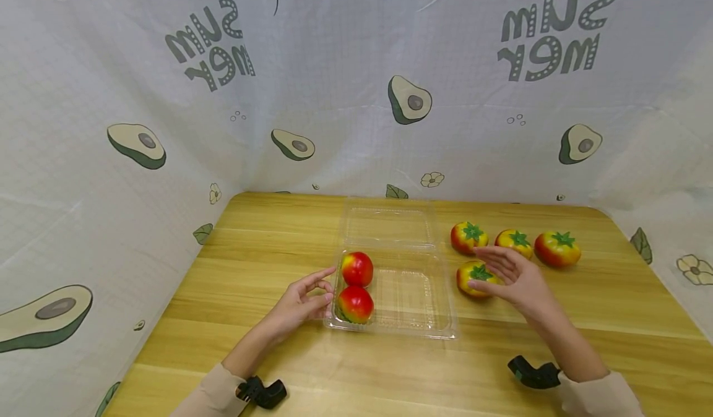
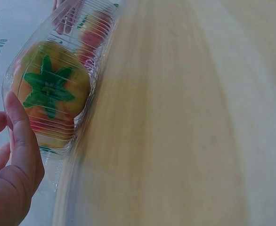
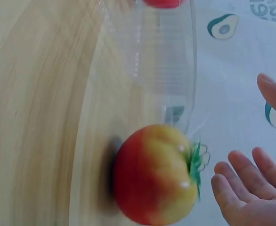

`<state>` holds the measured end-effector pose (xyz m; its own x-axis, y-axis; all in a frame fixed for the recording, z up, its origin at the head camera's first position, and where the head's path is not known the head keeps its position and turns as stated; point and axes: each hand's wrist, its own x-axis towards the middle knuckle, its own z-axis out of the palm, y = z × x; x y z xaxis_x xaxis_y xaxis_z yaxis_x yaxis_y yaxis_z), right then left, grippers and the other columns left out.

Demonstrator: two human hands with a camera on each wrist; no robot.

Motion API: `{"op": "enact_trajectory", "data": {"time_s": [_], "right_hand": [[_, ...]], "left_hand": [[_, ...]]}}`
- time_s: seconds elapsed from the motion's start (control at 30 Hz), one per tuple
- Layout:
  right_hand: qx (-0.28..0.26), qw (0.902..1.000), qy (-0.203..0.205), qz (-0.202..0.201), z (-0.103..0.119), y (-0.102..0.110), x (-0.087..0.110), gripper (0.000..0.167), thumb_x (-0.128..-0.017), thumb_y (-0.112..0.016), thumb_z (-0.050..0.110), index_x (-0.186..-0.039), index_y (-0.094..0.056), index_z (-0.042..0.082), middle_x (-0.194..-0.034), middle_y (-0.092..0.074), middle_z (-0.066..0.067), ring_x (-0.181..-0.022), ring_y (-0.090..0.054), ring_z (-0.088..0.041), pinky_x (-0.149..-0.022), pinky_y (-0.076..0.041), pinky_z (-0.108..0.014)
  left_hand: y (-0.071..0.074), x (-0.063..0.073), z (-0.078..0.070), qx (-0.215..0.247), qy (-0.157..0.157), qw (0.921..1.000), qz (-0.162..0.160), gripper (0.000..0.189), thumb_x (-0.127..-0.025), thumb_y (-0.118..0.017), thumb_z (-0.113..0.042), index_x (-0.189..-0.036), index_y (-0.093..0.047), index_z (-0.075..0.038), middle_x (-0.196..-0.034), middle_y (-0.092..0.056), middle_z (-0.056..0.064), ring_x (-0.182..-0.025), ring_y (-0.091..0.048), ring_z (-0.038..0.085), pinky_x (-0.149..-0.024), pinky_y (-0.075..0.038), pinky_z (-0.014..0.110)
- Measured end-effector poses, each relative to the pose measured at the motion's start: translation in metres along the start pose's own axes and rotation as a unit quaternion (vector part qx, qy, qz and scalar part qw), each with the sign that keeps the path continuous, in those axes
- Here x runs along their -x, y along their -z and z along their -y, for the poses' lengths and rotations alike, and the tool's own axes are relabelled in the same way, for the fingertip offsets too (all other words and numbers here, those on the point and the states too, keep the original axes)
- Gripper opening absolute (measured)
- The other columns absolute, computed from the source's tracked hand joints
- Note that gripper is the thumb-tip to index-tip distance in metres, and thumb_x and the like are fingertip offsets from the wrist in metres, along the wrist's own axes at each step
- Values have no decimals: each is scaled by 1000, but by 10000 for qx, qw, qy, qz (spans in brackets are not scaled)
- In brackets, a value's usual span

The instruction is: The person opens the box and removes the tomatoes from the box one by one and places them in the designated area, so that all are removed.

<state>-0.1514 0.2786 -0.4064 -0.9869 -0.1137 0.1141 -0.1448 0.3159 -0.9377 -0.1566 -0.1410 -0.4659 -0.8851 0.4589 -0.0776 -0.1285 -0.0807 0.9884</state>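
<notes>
A clear plastic clamshell container [image 1: 409,293] lies with its lid [image 1: 390,225] folded back. Two red-and-yellow toy tomatoes [image 1: 357,269] sit in its left half, tipped so their green leafy tops face left. My left hand [image 1: 303,302] is at the container's left wall, thumb and fingers pinching the rim, as the left wrist view shows. To the right of the container stands another tomato [image 1: 476,279], green top up. My right hand [image 1: 515,281] hovers over its right side, fingers spread and curved, holding nothing. In the right wrist view this tomato [image 3: 154,174] is apart from the fingers.
Behind the right hand stand three more tomatoes [image 1: 469,237] in a row on the wooden table [image 1: 262,237]. A white curtain [image 1: 345,95] printed with avocados hangs along the table's back and sides. Each wrist carries a black camera mount [image 1: 535,372].
</notes>
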Motion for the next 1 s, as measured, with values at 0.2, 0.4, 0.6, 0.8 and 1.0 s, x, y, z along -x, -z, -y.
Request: {"op": "enact_trajectory", "data": {"time_s": [0.2, 0.4, 0.6, 0.8, 1.0], "right_hand": [[65, 9996, 175, 190, 12, -13, 1, 61, -85, -80, 5, -137, -50, -4, -132, -59, 3, -114, -54, 6, -97, -45, -13], [-75, 9983, 461, 360, 21, -29, 2, 58, -83, -81, 4, -134, -53, -3, -131, -60, -3, -118, -56, 0, -99, -45, -16], [-127, 9958, 721, 557, 25, -42, -1, 57, -81, -81, 2, -131, -55, -3, -132, -59, -12, -120, -56, -4, -100, -44, -16], [-231, 9933, 811, 791, 27, -52, -4, 59, -79, -82, 0, -131, -54, -5, -133, -57, -21, -122, -56, -11, -101, -44, -18], [-351, 9900, 913, 1012, 28, -63, -6, 59, -80, -81, -1, -132, -54, -7, -134, -55, -23, -123, -55, -12, -103, -43, -19]], "left_hand": [[1, 0, 0, 13, -18, 10000, 21, 59, -99, -60, -2, -153, -37, -3, -110, -51, 9, -75, -61, 12, -77, -60, 28], [0, 0, -1, 23, 3, 10000, 8, 59, -99, -60, -2, -153, -36, -4, -110, -51, 9, -76, -61, 12, -77, -60, 28], [0, -1, -1, -5, 57, 10000, -36, 58, -99, -59, -2, -153, -37, -6, -111, -51, 10, -76, -61, 13, -77, -60, 28], [0, -1, -1, -35, -2, 10000, 5, 58, -100, -59, -2, -153, -36, -3, -110, -50, 11, -76, -60, 12, -77, -60, 28], [1, -1, 0, -18, -27, 10000, 21, 59, -99, -59, -1, -153, -36, -3, -110, -50, 10, -75, -59, 11, -76, -60, 28]]}}
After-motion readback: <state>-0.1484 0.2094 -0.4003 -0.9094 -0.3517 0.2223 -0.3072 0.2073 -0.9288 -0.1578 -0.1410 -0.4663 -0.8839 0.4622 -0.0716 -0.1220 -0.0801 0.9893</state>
